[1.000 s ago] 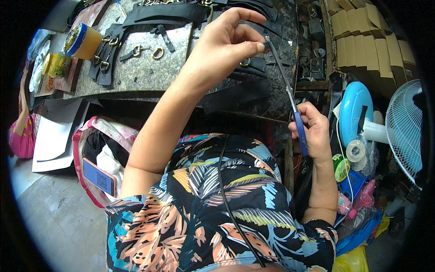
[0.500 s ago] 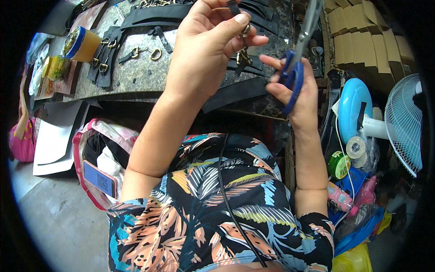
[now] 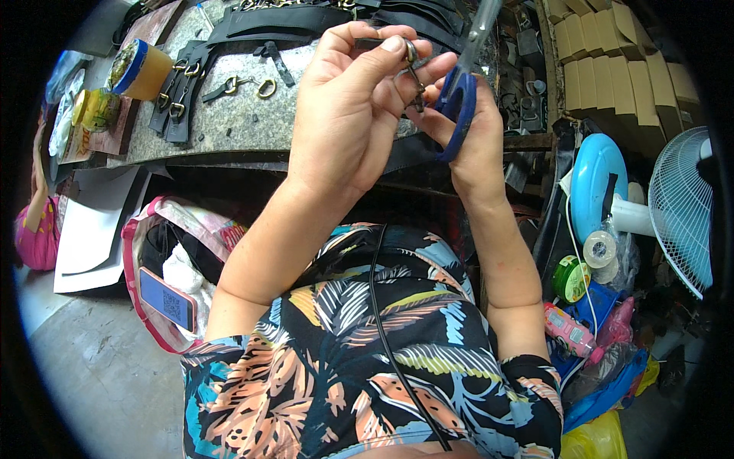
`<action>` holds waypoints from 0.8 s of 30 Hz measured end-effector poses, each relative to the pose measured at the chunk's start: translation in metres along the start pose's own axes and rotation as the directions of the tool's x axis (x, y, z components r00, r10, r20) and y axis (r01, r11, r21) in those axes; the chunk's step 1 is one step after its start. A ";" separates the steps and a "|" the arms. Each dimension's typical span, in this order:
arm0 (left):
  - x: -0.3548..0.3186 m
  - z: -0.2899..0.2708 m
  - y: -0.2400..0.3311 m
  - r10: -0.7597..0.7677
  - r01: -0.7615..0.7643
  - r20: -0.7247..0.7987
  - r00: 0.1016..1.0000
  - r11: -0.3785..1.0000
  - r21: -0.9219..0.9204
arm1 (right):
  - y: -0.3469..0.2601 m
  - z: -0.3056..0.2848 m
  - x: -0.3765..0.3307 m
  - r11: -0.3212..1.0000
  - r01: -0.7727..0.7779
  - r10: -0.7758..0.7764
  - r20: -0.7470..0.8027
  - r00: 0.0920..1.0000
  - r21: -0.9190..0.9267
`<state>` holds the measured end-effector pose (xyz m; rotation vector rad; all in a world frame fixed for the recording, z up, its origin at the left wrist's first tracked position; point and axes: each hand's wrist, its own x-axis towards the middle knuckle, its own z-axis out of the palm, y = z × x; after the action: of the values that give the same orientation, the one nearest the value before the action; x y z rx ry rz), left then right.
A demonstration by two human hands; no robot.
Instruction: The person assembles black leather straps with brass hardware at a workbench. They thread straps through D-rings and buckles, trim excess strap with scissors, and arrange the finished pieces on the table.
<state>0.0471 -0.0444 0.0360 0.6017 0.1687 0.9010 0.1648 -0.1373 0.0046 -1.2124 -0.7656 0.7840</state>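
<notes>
My left hand [image 3: 344, 107] is raised over the work table. Between its thumb and fingers it pinches a metal snap hook [image 3: 414, 75] with a short black strap, partly covered by the fingers. My right hand [image 3: 480, 130] grips blue-handled scissors [image 3: 457, 115], their blades pointing up and away. Its fingertips are close to the lower end of the hook; whether they touch it I cannot tell. On the table to the left lie a small strap piece with a hook [image 3: 233, 86] and a loose D-shaped metal ring [image 3: 267, 89]. Black straps with brass hardware [image 3: 177, 96] lie beyond them.
A jar with a blue rim [image 3: 145, 70] stands at the table's left. Cardboard boxes [image 3: 612, 84] are stacked at right, above a fan [image 3: 680, 210]. A pink-trimmed bag with a phone [image 3: 167, 300] hangs below the table's front edge [image 3: 229, 161].
My right hand with the scissors has moved left, up against my left hand. The left hand has turned slightly and lowered, still pinching the hook.
</notes>
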 end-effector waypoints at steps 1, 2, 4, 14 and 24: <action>-0.001 0.000 0.000 0.018 -0.018 -0.011 1.000 1.000 -0.014 | 0.002 0.001 0.000 0.998 0.019 -0.019 -0.009 1.000 0.058; -0.001 0.000 -0.001 0.060 -0.060 0.008 0.998 0.997 -0.046 | 0.003 0.001 0.001 0.993 0.039 -0.037 -0.019 0.999 0.116; 0.000 -0.002 -0.003 0.029 -0.030 -0.004 1.000 0.997 -0.074 | 0.004 0.000 0.001 0.997 0.051 -0.051 -0.014 0.999 0.056; 0.014 -0.026 0.007 0.267 -0.561 0.544 0.795 -0.016 0.828 | -0.018 -0.028 0.009 0.996 -0.064 0.067 0.041 0.997 -0.055; 0.017 -0.024 0.010 -0.212 -0.252 0.396 0.893 0.493 0.833 | -0.026 -0.034 0.016 0.999 -0.034 0.033 0.035 0.999 0.031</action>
<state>0.0416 -0.0169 0.0239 1.7937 0.1922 0.6086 0.2044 -0.1448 0.0251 -1.1889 -0.7604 0.8437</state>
